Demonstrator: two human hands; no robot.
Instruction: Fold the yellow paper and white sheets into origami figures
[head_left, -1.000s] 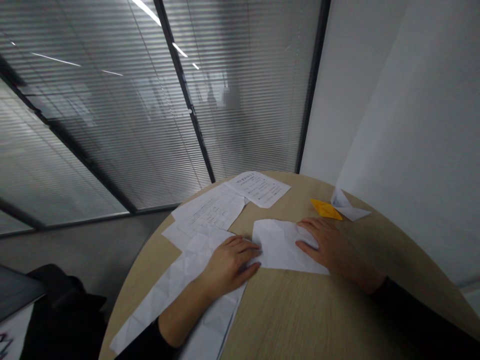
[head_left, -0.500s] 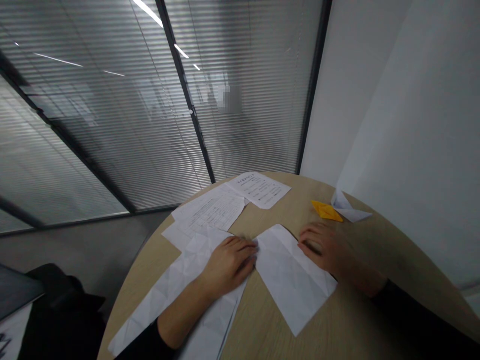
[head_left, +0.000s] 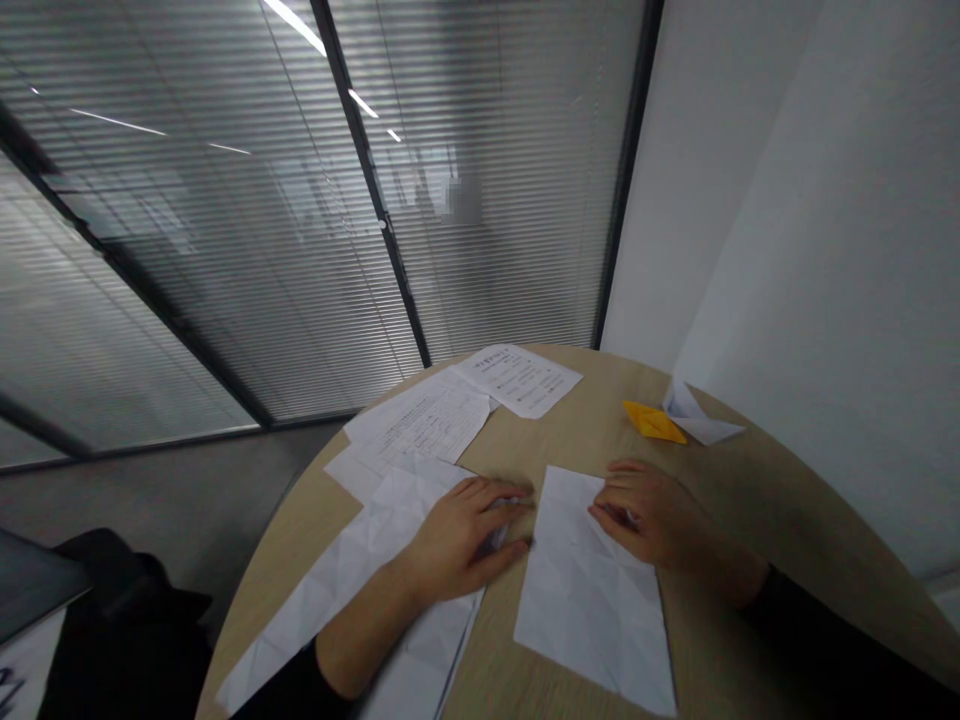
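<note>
A creased white sheet of paper [head_left: 592, 600] lies flat on the round wooden table [head_left: 720, 480] in front of me, its long side running toward me. My left hand [head_left: 465, 535] rests at the sheet's far left corner, fingers together and pressed down on the table and paper edge. My right hand [head_left: 649, 515] lies on the sheet's far right part, fingers curled and pressing the paper down. Both forearms wear dark sleeves.
A larger creased white sheet [head_left: 352, 570] lies under my left forearm. Two printed pages [head_left: 517, 378] [head_left: 424, 420] sit further back. A folded orange paper [head_left: 654, 421] and a folded white paper [head_left: 694, 418] lie at the far right by the wall. Glass partition with blinds behind.
The folded sheet has been opened out and turned, from a wide folded shape to a full sheet pointing toward me. Both hands stayed at its far end, shifting slightly.
</note>
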